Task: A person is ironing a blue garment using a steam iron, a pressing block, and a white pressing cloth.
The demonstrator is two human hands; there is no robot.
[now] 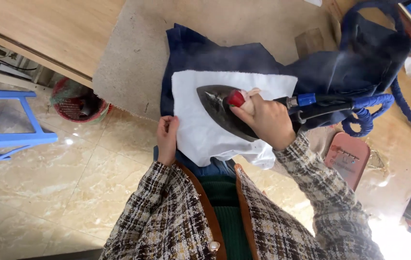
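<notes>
Resting under right-hand fingers [245,107]: iron [220,108]

Our right hand [265,123] grips the handle of a dark, pointed steam iron [222,108] with a red knob, its soleplate flat on a white pressing cloth [195,130] spread over dark navy fabric [191,53] on the beige padded ironing board [138,53]. Our left hand [167,139] pins the cloth's edge at nine o'clock from the iron. A blue braided hose [366,108] runs off toward three o'clock, and a red basket [78,101] sits on the marble floor at nine o'clock.
</notes>
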